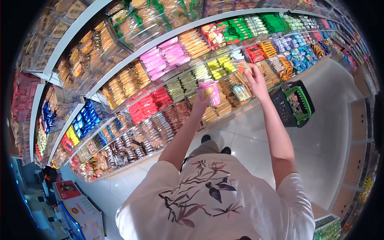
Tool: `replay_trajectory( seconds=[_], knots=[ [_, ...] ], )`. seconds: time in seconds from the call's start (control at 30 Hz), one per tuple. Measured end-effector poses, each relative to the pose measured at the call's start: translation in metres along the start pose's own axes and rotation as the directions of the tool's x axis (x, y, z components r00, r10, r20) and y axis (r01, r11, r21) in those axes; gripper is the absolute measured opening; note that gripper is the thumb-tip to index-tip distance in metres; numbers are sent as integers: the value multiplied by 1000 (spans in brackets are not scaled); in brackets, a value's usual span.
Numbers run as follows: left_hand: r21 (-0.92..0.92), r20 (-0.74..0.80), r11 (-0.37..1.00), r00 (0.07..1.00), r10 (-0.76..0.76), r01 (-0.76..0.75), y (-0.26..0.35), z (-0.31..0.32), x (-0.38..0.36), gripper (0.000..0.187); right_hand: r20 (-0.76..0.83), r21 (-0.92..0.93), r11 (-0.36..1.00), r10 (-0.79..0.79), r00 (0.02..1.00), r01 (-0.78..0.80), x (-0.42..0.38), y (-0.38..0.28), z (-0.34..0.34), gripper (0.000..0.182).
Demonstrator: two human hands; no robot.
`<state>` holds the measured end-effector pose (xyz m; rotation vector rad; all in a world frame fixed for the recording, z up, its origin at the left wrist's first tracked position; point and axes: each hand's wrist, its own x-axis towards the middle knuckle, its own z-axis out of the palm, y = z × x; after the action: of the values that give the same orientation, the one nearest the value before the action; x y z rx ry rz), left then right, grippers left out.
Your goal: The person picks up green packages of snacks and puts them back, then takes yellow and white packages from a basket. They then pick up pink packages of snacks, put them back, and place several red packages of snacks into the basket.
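Note:
My left hand [203, 100] holds a pink packet [211, 91] up in front of the snack shelves. My right hand [256, 82] is raised to the shelf further right and grips a small orange packet [242, 66] at the shelf's front edge. Rows of yellow, green and pink biscuit packs lie just above both hands. Both arms are stretched forward from my white patterned shirt.
A black shopping basket with green handles [296, 104] stands on the pale tiled floor to the right of my right arm. Long white shelves [168, 38] full of packaged snacks run along the aisle. A red and white display box [76, 200] sits at the lower left.

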<state>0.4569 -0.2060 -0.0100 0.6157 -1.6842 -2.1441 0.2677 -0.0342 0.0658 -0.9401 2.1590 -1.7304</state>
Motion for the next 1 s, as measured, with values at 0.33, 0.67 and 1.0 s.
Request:
replay_trajectory(
  seconds=[0.33,0.67,1.0],
  knots=[
    [219,70,943,968,240,-249,70,-51,50,32,88,-131,974,-175,981,186,77,-3,61,30],
    [728,396,356,784,478,-585,73,-59,89,56,80,-99,988,-113,990,121,124,37,74,31],
    [402,117,864,953,279,-303,105,-42,76,39,536,-46,963,-200,820,265,200,-13,100,33]
  ],
)
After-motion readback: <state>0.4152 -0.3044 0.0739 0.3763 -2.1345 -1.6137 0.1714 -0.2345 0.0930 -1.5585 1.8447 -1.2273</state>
